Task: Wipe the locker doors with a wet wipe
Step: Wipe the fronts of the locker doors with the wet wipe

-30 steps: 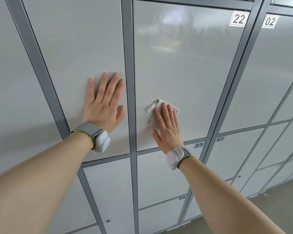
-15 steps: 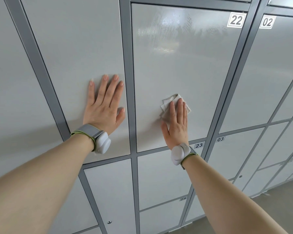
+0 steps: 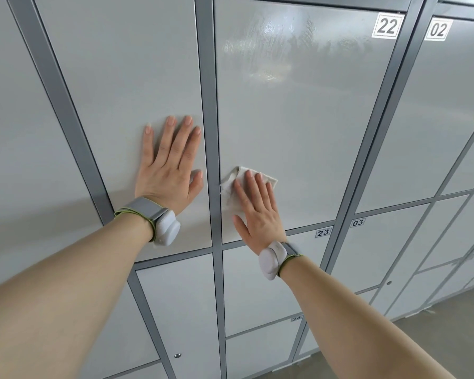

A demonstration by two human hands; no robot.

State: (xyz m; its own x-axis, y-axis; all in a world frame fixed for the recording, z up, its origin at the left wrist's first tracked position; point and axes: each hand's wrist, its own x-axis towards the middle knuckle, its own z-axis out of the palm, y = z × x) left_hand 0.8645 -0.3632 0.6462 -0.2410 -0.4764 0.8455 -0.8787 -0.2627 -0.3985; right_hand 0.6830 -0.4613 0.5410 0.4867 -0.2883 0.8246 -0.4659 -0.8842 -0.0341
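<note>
Right hand (image 3: pixel 257 214): straight fingers press wet wipe (image 3: pixel 230 187) low-left on door 22 (image 3: pixel 298 127); left hand (image 3: pixel 170 170) flat, empty, left of it; unpinched wipe may slip.

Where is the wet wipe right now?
In the head view, near the centre: the wet wipe is pressed under the right hand against the lower left of door 22, beside the grey frame post.

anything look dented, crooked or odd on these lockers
Nothing looks damaged or askew; door 22 has a streaky wet sheen near its top, which fits wiping. The wet wipe is bunched under the right hand; the left hand lies flat on the neighbouring door.
</note>
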